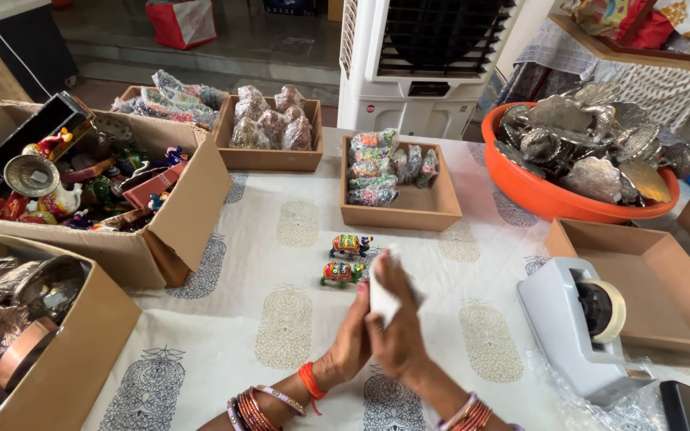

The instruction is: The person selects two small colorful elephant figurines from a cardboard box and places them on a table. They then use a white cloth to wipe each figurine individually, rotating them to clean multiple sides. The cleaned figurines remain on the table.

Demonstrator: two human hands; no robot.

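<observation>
At table centre I see left hand [350,339] and right hand [397,327] clasping white wrap [382,299] (contents hidden); wrapping step, next needs tape dispenser [580,327].

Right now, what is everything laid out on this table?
Painted elephant figurines: two, multicoloured, table centre, just beyond the hands.
Tape dispenser: one, grey, right.
Orange tub: one, full of silver metal dishes, far right.
Small brown tray: one, holding wrapped colourful packets, centre back.
Second brown tray: one, wrapped bundles, left of it.
Cardboard box: one, colourful painted trinkets, left.
Lower cardboard box: one, metalware, near left.
Empty brown tray: one, right.
White fan cooler: one, behind table.
Left hand and right hand: together holding a white wrapped piece.
</observation>
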